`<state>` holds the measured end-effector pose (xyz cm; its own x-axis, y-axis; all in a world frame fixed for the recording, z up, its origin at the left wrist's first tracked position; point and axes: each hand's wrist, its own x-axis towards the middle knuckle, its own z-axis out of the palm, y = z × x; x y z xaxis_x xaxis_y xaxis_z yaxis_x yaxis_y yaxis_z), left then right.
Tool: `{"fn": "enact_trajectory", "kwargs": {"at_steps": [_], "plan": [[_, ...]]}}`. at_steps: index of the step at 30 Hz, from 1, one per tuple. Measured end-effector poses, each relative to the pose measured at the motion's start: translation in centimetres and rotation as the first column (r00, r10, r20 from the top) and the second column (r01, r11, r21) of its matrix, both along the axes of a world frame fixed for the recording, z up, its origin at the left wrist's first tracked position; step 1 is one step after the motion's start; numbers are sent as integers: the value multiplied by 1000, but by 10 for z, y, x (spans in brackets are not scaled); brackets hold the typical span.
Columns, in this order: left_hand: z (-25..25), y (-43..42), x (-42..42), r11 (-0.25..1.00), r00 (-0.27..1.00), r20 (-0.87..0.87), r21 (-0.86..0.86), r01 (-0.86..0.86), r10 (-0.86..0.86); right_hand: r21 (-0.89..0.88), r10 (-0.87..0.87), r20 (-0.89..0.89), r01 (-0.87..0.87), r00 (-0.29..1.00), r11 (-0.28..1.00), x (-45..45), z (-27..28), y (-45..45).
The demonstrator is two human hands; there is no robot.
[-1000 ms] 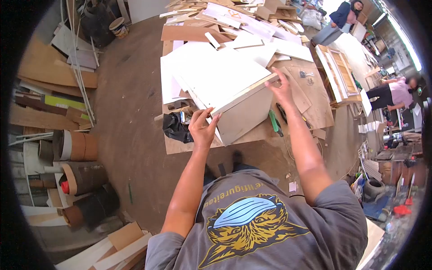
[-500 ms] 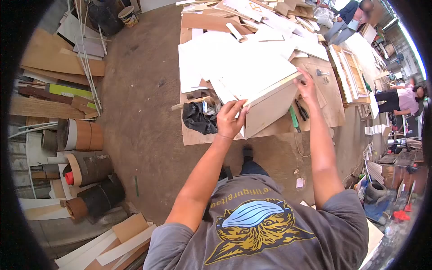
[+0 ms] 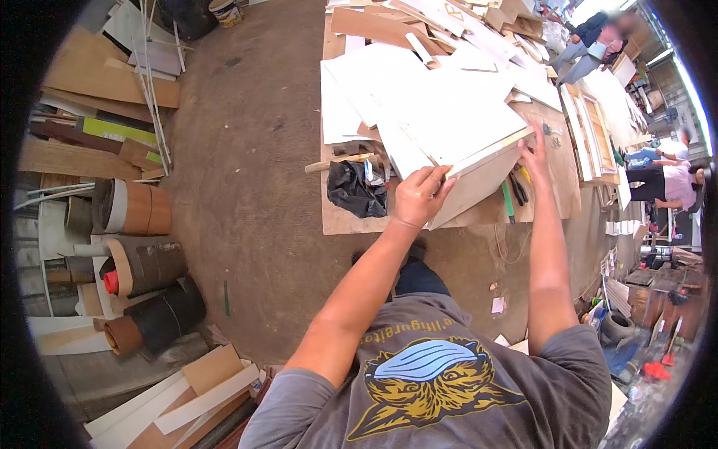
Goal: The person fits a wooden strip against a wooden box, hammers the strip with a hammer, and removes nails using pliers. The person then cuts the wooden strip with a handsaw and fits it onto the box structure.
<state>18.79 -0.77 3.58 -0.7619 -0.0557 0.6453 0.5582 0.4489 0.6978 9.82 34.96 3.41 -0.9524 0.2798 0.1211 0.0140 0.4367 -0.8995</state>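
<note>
A white board assembly (image 3: 479, 183) with a pale front face and a large white top panel lies at the near side of the wooden worktable (image 3: 565, 183). My left hand (image 3: 420, 196) grips its left front corner, fingers on top and thumb at the edge. At the right front corner my right hand (image 3: 535, 153) holds the same assembly between thumb and fingers. A black plastic bag (image 3: 357, 191) sits on the table left of my left hand. Green-handled tool (image 3: 508, 202) and dark pliers (image 3: 518, 188) lie beside the assembly on the right.
Wood offcuts (image 3: 404, 30) are piled at the table's far side. Rolled sheets (image 3: 138, 206) and leaning boards (image 3: 105, 75) line the left. A framed wooden panel (image 3: 591, 135) stands at right. One person (image 3: 594, 41) is at the upper right, another (image 3: 677, 182) at far right.
The table, the assembly and both my hands appear farther right in the view. Both hands still hold the assembly's corners. The person at the upper right has changed posture.
</note>
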Motion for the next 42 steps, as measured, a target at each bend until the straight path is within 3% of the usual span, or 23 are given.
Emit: {"fn": "enact_trajectory", "kwargs": {"at_steps": [2,8,11,17,22,24,25,26,28,30,32,35,38,42], "plan": [[-1,-2,-2,999,998,-40,-29,-42,41,-59,-101,80,106,992,993,16,28,-29],[33,-16,-7,974,992,-111,-210,-82,59,-154,-95,130,115,987,981,21,27,-33],[50,-13,-14,917,1000,8,-398,26,-25,-149,-94,135,114,986,982,25,42,-45],[75,41,-28,780,959,274,-613,123,65,-256,-64,100,88,993,963,15,12,-19],[75,111,-48,750,971,229,-653,107,61,-169,-10,-133,-12,991,985,9,-5,-14],[64,146,-62,781,987,141,-624,25,81,-112,0,-96,-10,995,994,9,1,-15],[68,162,-68,767,968,231,-636,77,94,-30,-6,-103,3,995,1000,11,6,-15],[65,174,-74,756,971,210,-652,54,111,53,-9,-109,15,994,998,13,12,-15],[58,191,-80,732,973,171,-681,5,152,100,-11,27,9,1000,995,19,30,-13],[64,196,-78,717,960,215,-696,23,178,253,17,-128,16,992,967,19,30,-6],[73,205,-77,644,970,124,-764,-42,211,211,159,-252,-106,955,972,14,14,17],[76,217,-81,616,966,108,-785,-63,236,-10,317,-174,-324,932,946,13,15,59],[77,224,-83,571,962,101,-818,-65,254,41,292,-185,-290,938,956,5,9,101],[75,229,-84,536,962,71,-840,-84,263,-22,236,-58,-238,970,971,-5,-19,133]]}}
